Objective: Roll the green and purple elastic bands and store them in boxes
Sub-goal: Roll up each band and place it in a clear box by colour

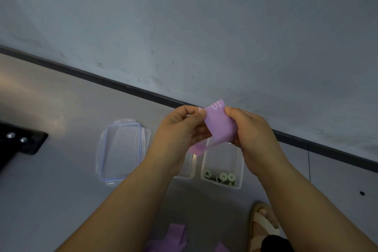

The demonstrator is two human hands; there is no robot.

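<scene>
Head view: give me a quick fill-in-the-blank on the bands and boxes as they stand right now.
1. The band pinched between the left hand and the right hand is ____ in colour.
2. The rolls lying in the box are all ____.
3. The lids lie stacked to the ____ of that box.

Missing words: purple; green; left.

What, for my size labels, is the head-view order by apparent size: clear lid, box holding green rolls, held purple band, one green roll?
1. clear lid, largest.
2. box holding green rolls and held purple band: they look alike; the band is nearer the camera and covers part of the box, so unranked.
3. green roll, smallest.
</scene>
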